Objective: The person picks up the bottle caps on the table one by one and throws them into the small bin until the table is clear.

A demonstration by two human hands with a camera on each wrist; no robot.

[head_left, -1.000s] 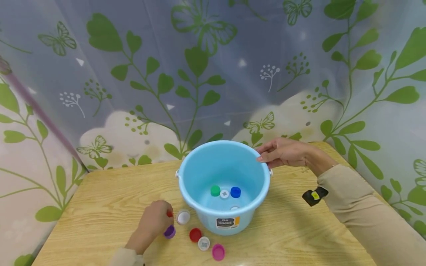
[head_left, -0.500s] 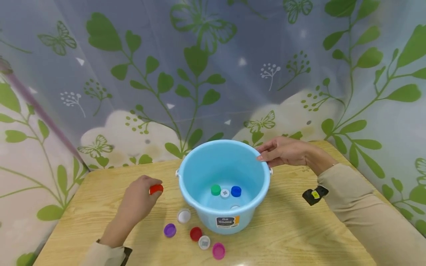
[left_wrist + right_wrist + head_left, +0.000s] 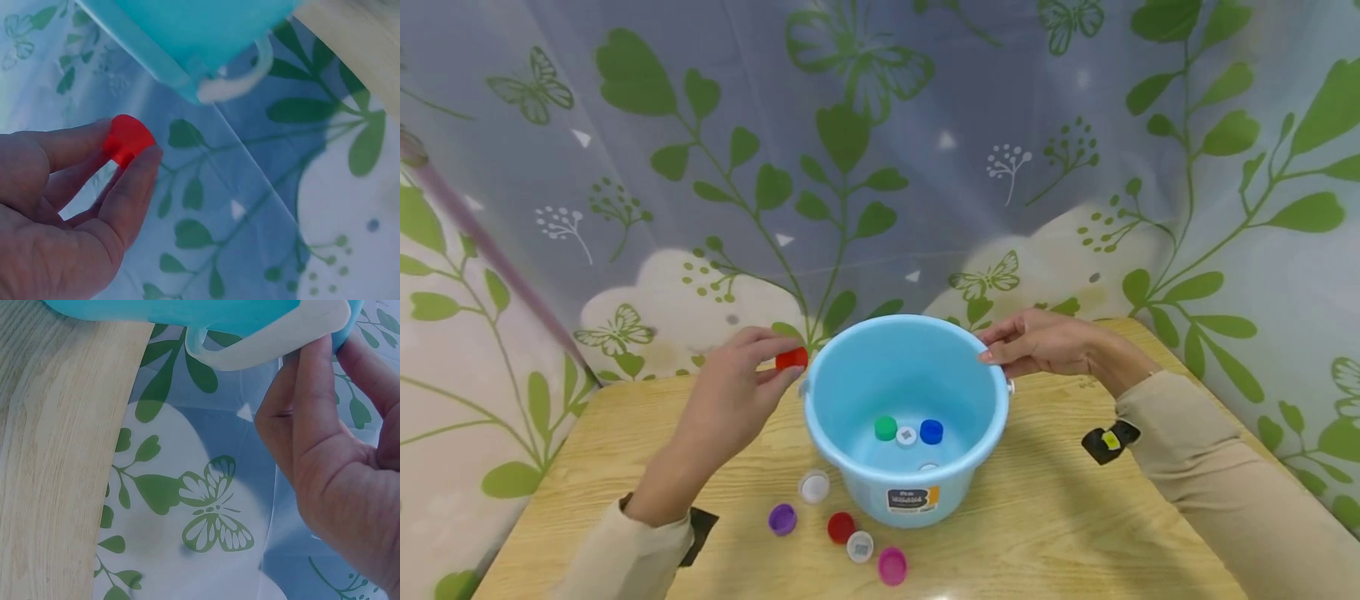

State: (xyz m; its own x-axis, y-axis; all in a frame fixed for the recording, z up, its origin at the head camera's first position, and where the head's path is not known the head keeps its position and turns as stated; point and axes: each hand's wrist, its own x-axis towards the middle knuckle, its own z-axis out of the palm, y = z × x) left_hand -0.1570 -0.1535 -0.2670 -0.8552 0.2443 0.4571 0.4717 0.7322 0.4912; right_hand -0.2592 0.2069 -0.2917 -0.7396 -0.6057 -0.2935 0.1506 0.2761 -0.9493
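Between the thumb and fingertips of my left hand [image 3: 730, 396] is a red bottle cap [image 3: 792, 358], pinched just outside the left rim of a light blue bucket [image 3: 910, 362]. The left wrist view shows the same red cap [image 3: 128, 139] near the bucket's white handle [image 3: 237, 87]. My right hand [image 3: 1041, 343] grips the bucket's right rim, thumb on the inner side. On the bucket floor lie a green cap [image 3: 885, 428], a white cap [image 3: 906, 437] and a blue cap [image 3: 932, 432]. Another white one is partly hidden by the front rim.
In front of the bucket on the wooden table [image 3: 1045, 533] lie a white cap [image 3: 814, 487], a purple cap [image 3: 782, 519], a dark red cap [image 3: 841, 527], another white cap [image 3: 860, 547] and a pink cap [image 3: 892, 566]. A leaf-printed curtain [image 3: 715, 208] hangs behind.
My left hand has lifted the red cap from beside the purple one, swung left, then risen up and right to the bucket's rim. The right hand and bucket stay put.
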